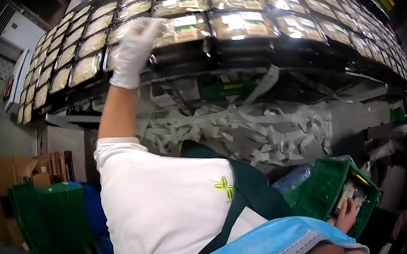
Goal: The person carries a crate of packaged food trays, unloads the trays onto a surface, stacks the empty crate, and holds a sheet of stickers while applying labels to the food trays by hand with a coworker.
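My left hand point(137, 46), in a thin white glove, is over the front rows of clear-lidded food trays point(244, 24). Its fingers are bunched beside a labelled food tray point(183, 28); whether they pinch anything is hidden. At the lower right, my right hand point(345, 217) is bare and reaches into a green crate point(324, 178). Its bent fingers are on a food pack point(352, 194) with a pale label, and my blue face mask point(273, 238) covers part of the wrist.
Several rows of packed trays fill the long black-edged table. Crumpled strips of pale backing paper point(245, 132) hang below it. Stacked green crates point(50, 222) and cardboard boxes point(13, 173) stand at left. A white cabinet point(18, 25) is at the upper left.
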The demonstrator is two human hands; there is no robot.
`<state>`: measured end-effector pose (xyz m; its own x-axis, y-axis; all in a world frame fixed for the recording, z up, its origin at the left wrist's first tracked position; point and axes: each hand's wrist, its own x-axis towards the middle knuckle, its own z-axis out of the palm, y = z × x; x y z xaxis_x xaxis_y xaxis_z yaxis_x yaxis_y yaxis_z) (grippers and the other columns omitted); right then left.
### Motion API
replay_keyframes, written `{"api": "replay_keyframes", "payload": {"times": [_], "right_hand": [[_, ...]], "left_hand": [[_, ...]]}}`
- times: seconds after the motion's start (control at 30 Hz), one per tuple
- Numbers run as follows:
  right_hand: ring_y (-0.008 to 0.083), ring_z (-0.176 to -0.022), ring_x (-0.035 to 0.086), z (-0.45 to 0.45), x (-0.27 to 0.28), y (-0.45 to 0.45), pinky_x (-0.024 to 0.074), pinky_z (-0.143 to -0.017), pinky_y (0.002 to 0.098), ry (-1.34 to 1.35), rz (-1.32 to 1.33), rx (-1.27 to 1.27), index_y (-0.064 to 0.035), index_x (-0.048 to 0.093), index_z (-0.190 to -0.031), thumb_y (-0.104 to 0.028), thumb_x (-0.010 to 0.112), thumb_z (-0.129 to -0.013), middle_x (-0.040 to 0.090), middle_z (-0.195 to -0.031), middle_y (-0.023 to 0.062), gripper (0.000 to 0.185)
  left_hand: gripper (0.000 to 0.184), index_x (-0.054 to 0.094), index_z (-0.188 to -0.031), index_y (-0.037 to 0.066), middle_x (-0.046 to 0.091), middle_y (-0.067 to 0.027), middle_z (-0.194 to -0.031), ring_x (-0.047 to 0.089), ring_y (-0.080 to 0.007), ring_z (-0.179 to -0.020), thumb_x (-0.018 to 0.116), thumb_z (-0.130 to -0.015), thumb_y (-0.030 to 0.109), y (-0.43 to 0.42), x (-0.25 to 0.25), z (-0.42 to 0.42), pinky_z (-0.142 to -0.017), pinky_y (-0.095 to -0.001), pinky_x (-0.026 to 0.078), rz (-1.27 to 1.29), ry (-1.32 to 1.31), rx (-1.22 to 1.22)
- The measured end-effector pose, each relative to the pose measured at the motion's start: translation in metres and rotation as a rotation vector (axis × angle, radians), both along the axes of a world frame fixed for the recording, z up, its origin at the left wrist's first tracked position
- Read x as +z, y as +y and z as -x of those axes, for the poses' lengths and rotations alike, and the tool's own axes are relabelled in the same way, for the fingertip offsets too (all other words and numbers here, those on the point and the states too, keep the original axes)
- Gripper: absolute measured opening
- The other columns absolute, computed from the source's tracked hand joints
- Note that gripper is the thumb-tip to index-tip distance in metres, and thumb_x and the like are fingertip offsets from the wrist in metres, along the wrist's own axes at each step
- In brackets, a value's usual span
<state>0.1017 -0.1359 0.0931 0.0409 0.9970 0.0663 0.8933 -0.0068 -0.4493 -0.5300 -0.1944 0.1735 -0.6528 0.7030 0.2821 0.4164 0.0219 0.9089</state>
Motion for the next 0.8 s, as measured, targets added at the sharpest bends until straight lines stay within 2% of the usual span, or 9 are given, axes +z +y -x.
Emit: {"api": "replay_keyframes", "payload": {"times": [0.17,0.3,0.37,0.43,0.53,0.57,0.63,0.73,0.8], "right_hand": [[0.0144,-0.075,0.056,0.319,0.021,0.080,0.0435,-0.068,0.0240,0.360,-0.057,0.643,0.0020,0.057,-0.092,-0.006,0.055,-0.079,0.060,-0.085,0.0100,0.016],[0.0158,-0.066,0.057,0.548,0.051,0.124,0.0436,-0.061,0.0245,0.629,0.093,0.848,0.0029,0.057,-0.088,-0.017,0.052,-0.080,0.060,-0.076,0.0107,0.022],[0.0229,-0.072,0.060,0.622,0.043,0.145,0.0462,-0.062,0.0293,0.150,-0.136,0.830,0.0012,0.059,-0.082,-0.019,0.047,-0.082,0.061,-0.078,0.0133,0.024],[0.0279,-0.076,0.060,0.662,0.033,0.151,0.0483,-0.064,0.0341,-0.347,-0.135,0.673,-0.0014,0.060,-0.077,-0.018,0.044,-0.082,0.060,-0.082,0.0151,0.024],[0.0293,-0.075,0.060,0.683,0.007,0.152,0.0497,-0.063,0.0358,-0.471,-0.148,0.644,-0.0016,0.060,-0.082,-0.015,0.045,-0.080,0.058,-0.087,0.0167,0.020],[0.0300,-0.074,0.060,0.686,0.004,0.154,0.0497,-0.063,0.0362,-0.538,-0.152,0.665,-0.0008,0.059,-0.084,-0.014,0.045,-0.080,0.057,-0.088,0.0172,0.020],[0.0306,-0.075,0.060,0.687,0.017,0.148,0.0498,-0.063,0.0367,-0.552,-0.114,0.674,0.0005,0.058,-0.086,-0.021,0.045,-0.082,0.056,-0.089,0.0182,0.025],[0.0304,-0.076,0.060,0.686,0.024,0.138,0.0491,-0.064,0.0373,-0.414,-0.091,0.390,0.0013,0.057,-0.088,-0.040,0.043,-0.083,0.057,-0.086,0.0185,0.044],[0.0304,-0.077,0.060,0.684,0.030,0.139,0.0487,-0.065,0.0379,-0.410,-0.005,0.411,0.0010,0.057,-0.087,-0.041,0.042,-0.083,0.058,-0.085,0.0186,0.045]], "left_hand": [[0.046,0.057,-0.092,-0.004,0.061,-0.0162,-0.080,0.058,-0.0220,-0.079,0.051,-0.076,0.038,0.079,-0.027,0.245,-0.069,-0.0320,0.044,0.312,0.390,0.255],[0.057,0.055,-0.096,-0.009,0.057,-0.0255,-0.092,0.057,-0.0307,-0.089,0.046,-0.076,0.043,0.166,-0.064,0.340,-0.078,-0.0358,0.042,0.480,0.176,0.131],[0.061,0.051,-0.101,-0.011,0.054,-0.0259,-0.101,0.054,-0.0319,-0.097,0.041,-0.078,0.045,0.194,-0.049,0.314,-0.084,-0.0363,0.040,0.530,0.001,0.285],[0.063,0.045,-0.109,-0.013,0.047,-0.0277,-0.112,0.045,-0.0320,-0.109,0.036,-0.081,0.043,0.223,-0.058,0.325,-0.091,-0.0374,0.035,0.626,0.094,0.317],[0.062,0.033,-0.115,-0.016,0.054,-0.0262,-0.102,0.055,-0.0313,-0.096,0.033,-0.084,0.038,0.231,-0.062,0.317,-0.083,-0.0387,0.041,0.664,0.281,0.411],[0.057,0.039,-0.111,-0.014,0.056,-0.0235,-0.099,0.058,-0.0302,-0.090,0.032,-0.084,0.036,0.233,-0.062,0.311,-0.080,-0.0386,0.043,0.680,0.306,0.430],[0.054,0.042,-0.109,-0.010,0.057,-0.0234,-0.098,0.057,-0.0296,-0.091,0.030,-0.084,0.036,0.231,-0.063,0.311,-0.080,-0.0392,0.042,0.689,0.210,0.450],[0.048,0.048,-0.106,-0.006,0.055,-0.0247,-0.101,0.055,-0.0331,-0.095,0.030,-0.083,0.033,0.234,-0.075,0.338,-0.082,-0.0407,0.041,0.652,0.140,0.384],[0.047,0.054,-0.100,-0.006,0.051,-0.0263,-0.106,0.051,-0.0358,-0.100,0.030,-0.081,0.030,0.236,-0.083,0.349,-0.085,-0.0397,0.039,0.599,0.038,0.330]]}}
